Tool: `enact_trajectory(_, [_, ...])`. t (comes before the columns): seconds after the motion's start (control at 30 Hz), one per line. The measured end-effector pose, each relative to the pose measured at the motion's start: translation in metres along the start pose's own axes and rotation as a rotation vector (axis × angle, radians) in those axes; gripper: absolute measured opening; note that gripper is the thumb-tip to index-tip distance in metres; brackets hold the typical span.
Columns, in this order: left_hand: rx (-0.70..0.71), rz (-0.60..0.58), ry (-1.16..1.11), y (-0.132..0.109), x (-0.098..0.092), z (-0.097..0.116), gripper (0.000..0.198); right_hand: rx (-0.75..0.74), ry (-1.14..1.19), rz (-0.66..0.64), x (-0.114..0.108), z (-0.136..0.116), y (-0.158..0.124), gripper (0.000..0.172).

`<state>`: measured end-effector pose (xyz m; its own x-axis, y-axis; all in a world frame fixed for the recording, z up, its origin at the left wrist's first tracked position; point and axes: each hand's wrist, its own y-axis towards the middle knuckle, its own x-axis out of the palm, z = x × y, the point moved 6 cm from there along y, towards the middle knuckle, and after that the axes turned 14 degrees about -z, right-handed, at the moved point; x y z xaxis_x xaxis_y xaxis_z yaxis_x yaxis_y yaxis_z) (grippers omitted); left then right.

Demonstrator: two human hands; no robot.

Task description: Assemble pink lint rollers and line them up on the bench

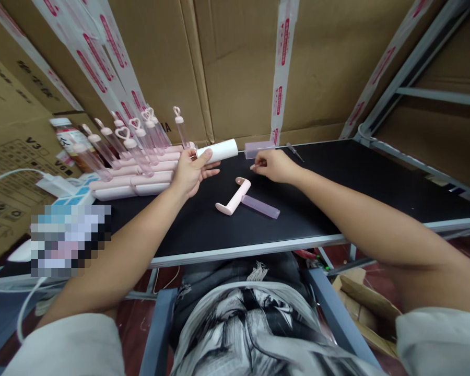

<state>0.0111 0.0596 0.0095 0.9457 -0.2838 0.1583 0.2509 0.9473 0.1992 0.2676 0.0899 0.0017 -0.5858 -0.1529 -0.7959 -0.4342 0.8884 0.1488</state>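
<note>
**pinkroller_fan:** While the left hand (188, 172) has its grip closed round one end of the white roll (221, 150), where's everything else sitting?

**bench_lurker:** Roll's held about level, sticking out to the right of that grip, up off the black surface (376, 177). The right hand (276, 166) is just across from it, grip pinched narrow, thumb and fingertip pressed together. Can't tell if there's anything in that pinch, it's way too small. Just beyond the pinch there's a clear purple cover (259, 149), close to the roll's free end. A thin metal tool (295, 151) lies past the cover, to the right.

**pinkroller_fan:** And the loose bits?

**bench_lurker:** Nearer the person than both grips, roughly between them, a pink handle (233, 197) lies flat. A second purple tube (260, 207) is just beside it on the right. Left of the left grip is a stack of pink rollers (133, 180), touching the hand or near enough. Their heart-topped stems (135, 137) slant upward. Behind it all is a wall of cardboard boxes (238, 68).
</note>
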Motion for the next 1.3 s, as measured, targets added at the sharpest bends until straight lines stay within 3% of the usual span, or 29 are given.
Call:
enact_trajectory(0.1, [-0.016, -0.026, -0.013, -0.002, 0.002, 0.0, 0.071, 0.012, -0.23, -0.175, 0.009, 0.007, 0.001, 0.019])
enact_trajectory(0.17, [-0.033, -0.051, -0.023, -0.004, 0.007, 0.0, 0.072, -0.064, -0.183, -0.15, 0.007, 0.004, -0.001, 0.014])
enact_trajectory(0.2, [-0.043, -0.061, -0.031, -0.004, 0.009, 0.0, 0.072, -0.125, -0.097, -0.104, 0.004, -0.001, -0.002, 0.02])
enact_trajectory(0.27, [-0.062, -0.071, -0.042, -0.005, 0.016, 0.001, 0.071, -0.252, 0.182, -0.034, -0.002, -0.011, -0.006, 0.052])
enact_trajectory(0.33, [-0.097, -0.077, -0.032, -0.004, 0.024, 0.001, 0.07, -0.328, 0.492, -0.036, -0.002, -0.022, -0.009, 0.07])
enact_trajectory(0.43, [-0.154, -0.106, 0.01, 0.001, 0.041, 0.001, 0.066, -0.332, 0.762, -0.015, -0.003, -0.035, -0.012, 0.062])
enact_trajectory(0.57, [-0.166, -0.086, 0.038, 0.011, 0.058, 0.004, 0.044, -0.255, 0.844, 0.142, -0.025, -0.027, -0.012, 0.054])
enact_trajectory(0.73, [-0.141, 0.012, 0.16, 0.029, 0.065, 0.007, 0.019, -0.158, 0.733, 0.449, -0.093, 0.015, -0.009, 0.04])
enact_trajectory(0.8, [-0.149, -0.028, 0.292, 0.039, 0.074, 0.005, 0.018, -0.122, 0.612, 0.557, -0.121, 0.03, -0.007, 0.032])
enact_trajectory(0.9, [-0.167, -0.167, 0.493, 0.058, 0.093, -0.002, 0.017, -0.004, 0.313, 0.608, -0.148, 0.048, 0.001, 0.022])
enact_trajectory(1.07, [0.043, -0.367, 1.066, 0.084, 0.137, -0.011, 0.04, 0.142, -0.181, 0.485, -0.145, 0.071, 0.024, 0.025])
enact_trajectory(1.17, [0.074, -0.547, 1.332, 0.091, 0.165, -0.029, 0.053, 0.178, -0.246, 0.381, -0.13, 0.086, 0.041, 0.028])
enact_trajectory(1.3, [0.03, -0.722, 1.489, 0.096, 0.189, -0.051, 0.065, 0.21, -0.263, 0.297, -0.113, 0.098, 0.055, 0.032])
